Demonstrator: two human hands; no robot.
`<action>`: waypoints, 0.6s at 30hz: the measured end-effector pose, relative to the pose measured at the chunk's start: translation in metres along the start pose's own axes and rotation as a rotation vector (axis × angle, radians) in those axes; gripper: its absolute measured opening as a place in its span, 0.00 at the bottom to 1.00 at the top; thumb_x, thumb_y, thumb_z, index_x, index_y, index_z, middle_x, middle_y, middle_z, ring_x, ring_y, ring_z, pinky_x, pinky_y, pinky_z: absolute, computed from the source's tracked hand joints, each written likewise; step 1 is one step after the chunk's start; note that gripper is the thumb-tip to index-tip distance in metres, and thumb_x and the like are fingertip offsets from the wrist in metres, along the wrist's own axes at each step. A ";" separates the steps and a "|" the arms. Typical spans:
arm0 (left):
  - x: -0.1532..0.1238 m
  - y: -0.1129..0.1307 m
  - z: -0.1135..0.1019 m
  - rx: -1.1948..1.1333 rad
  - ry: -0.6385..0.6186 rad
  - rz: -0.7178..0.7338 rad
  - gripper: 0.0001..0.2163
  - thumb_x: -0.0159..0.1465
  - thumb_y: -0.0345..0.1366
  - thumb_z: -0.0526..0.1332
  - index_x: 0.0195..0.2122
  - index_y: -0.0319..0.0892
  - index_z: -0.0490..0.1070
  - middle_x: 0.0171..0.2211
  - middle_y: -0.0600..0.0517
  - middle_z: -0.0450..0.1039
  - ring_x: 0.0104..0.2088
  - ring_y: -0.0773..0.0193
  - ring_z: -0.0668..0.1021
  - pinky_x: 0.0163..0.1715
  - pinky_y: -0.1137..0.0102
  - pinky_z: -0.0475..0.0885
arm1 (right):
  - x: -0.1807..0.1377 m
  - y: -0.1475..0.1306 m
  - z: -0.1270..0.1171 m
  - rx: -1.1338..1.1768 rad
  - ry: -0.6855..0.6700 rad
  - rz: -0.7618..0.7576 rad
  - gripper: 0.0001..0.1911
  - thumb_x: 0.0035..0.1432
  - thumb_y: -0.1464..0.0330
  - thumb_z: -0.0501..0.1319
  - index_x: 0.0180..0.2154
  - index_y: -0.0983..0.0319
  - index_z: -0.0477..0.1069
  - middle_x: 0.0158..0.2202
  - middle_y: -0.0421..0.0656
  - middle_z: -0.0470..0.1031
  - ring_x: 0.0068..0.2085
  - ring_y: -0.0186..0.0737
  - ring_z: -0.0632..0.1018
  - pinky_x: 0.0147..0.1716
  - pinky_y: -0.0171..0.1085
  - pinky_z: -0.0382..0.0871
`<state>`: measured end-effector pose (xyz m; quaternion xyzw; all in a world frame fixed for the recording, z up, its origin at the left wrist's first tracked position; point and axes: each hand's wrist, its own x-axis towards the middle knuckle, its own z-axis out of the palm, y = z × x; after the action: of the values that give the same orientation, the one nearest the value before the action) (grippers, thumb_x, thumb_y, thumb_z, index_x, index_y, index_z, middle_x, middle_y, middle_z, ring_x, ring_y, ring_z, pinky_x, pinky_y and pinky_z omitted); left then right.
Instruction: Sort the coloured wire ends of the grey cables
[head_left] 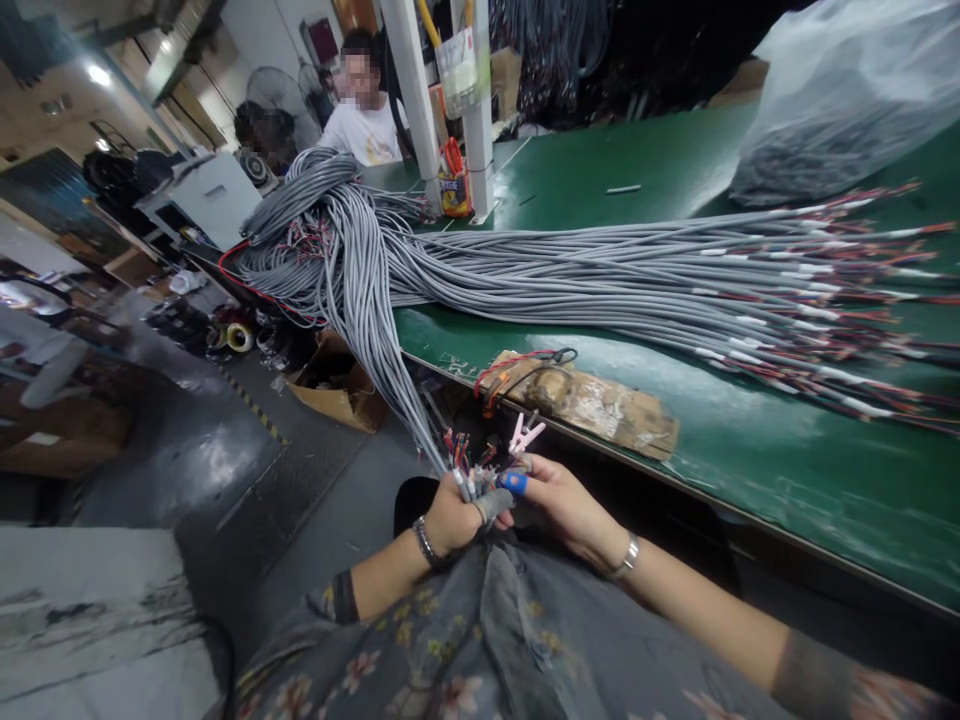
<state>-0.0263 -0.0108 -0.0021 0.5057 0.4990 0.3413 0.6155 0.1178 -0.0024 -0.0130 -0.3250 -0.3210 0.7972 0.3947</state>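
Note:
My left hand (455,518), its thumb wrapped in grey tape, is closed around the ends of several grey cables (375,330) that hang over the table's edge. Thin coloured wires (459,447) fan out from these ends above the hand. My right hand (576,508) meets it at the front of my body, with blue tape on its thumb. Its thumb and fingers pinch at the wires of the cable ends; the exact strand is too small to see. Just above those fingers is a pink clip (526,433).
A long row of grey cables (570,270) with stripped ends lies across the green table (765,470). Along its near edge rests a worn wooden board (622,410). A plastic bag (847,110) stands back right; a cardboard box (337,390) sits below. Behind the table is a person (369,130).

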 end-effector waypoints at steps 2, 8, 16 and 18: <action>0.000 -0.001 0.001 -0.038 0.060 -0.009 0.22 0.46 0.54 0.67 0.15 0.38 0.69 0.14 0.50 0.70 0.16 0.67 0.72 0.20 0.73 0.69 | 0.000 -0.001 0.000 0.013 0.029 -0.015 0.17 0.42 0.59 0.69 0.23 0.59 0.64 0.16 0.38 0.73 0.20 0.37 0.73 0.24 0.37 0.62; 0.004 -0.012 0.005 -0.184 0.239 -0.012 0.22 0.46 0.55 0.66 0.16 0.38 0.69 0.13 0.51 0.70 0.14 0.68 0.71 0.19 0.72 0.69 | 0.002 0.003 0.003 0.090 0.042 -0.032 0.16 0.42 0.59 0.70 0.23 0.59 0.65 0.18 0.38 0.73 0.22 0.37 0.72 0.26 0.37 0.63; 0.003 -0.002 0.006 -0.281 0.249 -0.051 0.21 0.42 0.52 0.68 0.18 0.38 0.69 0.12 0.52 0.68 0.14 0.69 0.69 0.17 0.73 0.68 | 0.017 0.004 -0.018 0.245 0.220 -0.047 0.15 0.42 0.57 0.70 0.26 0.59 0.71 0.21 0.37 0.69 0.22 0.32 0.66 0.23 0.33 0.62; 0.005 0.004 0.006 -0.306 0.242 -0.065 0.20 0.40 0.51 0.69 0.18 0.38 0.69 0.12 0.53 0.67 0.13 0.70 0.69 0.16 0.73 0.67 | 0.022 0.000 -0.024 0.265 0.182 -0.024 0.17 0.45 0.52 0.66 0.28 0.59 0.73 0.25 0.40 0.72 0.25 0.34 0.70 0.26 0.34 0.65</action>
<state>-0.0184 -0.0068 0.0006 0.3452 0.5276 0.4512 0.6316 0.1258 0.0217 -0.0326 -0.3370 -0.1800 0.7951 0.4710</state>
